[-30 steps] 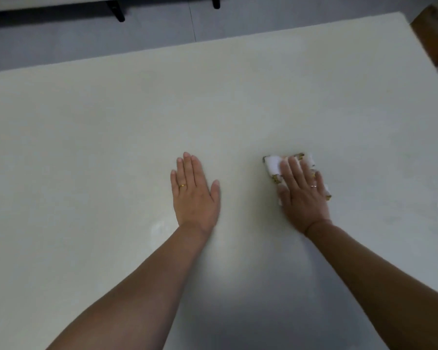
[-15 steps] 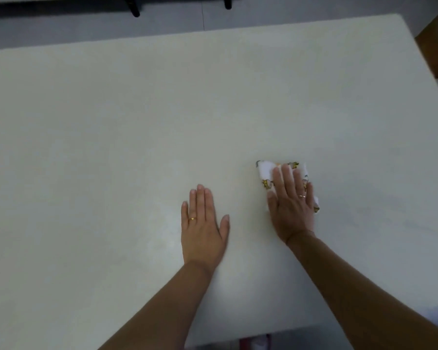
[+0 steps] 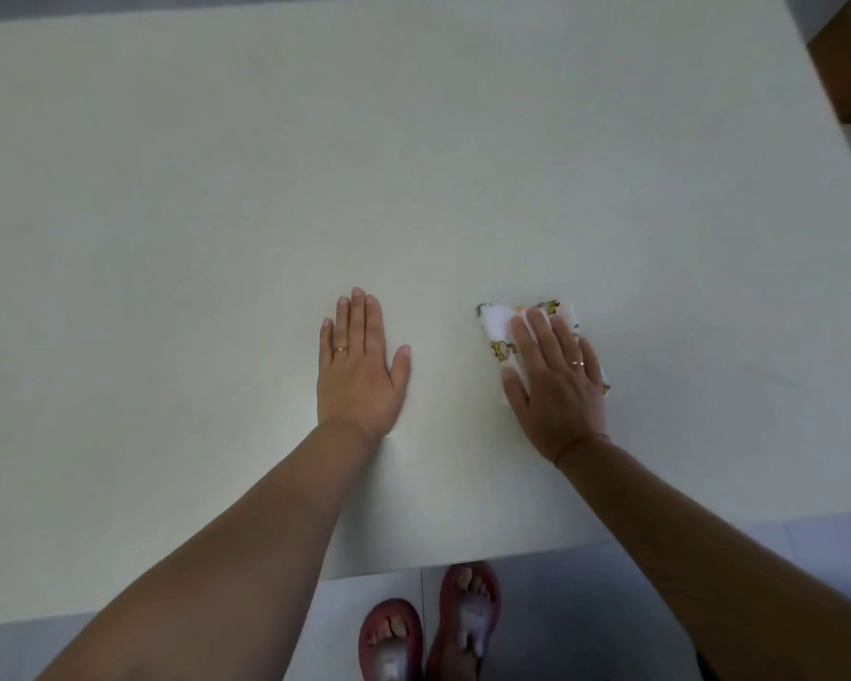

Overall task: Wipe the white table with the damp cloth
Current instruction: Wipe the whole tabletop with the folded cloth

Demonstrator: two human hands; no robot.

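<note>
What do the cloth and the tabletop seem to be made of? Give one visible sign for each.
Cloth: probably soft cotton, white with printed figures; it lies folded and limp. Table: smooth, matte off-white top, perhaps laminate; no grain shows.

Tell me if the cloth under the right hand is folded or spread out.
Folded. The cloth forms a compact pad, barely wider than the right hand pressing it flat on the white table.

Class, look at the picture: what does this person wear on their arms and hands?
The left arm and right arm are bare, with no sleeves in view. The left hand has a thin gold band on one finger; the right hand wears a gold ring. No gloves, watch or bracelet show.
</note>
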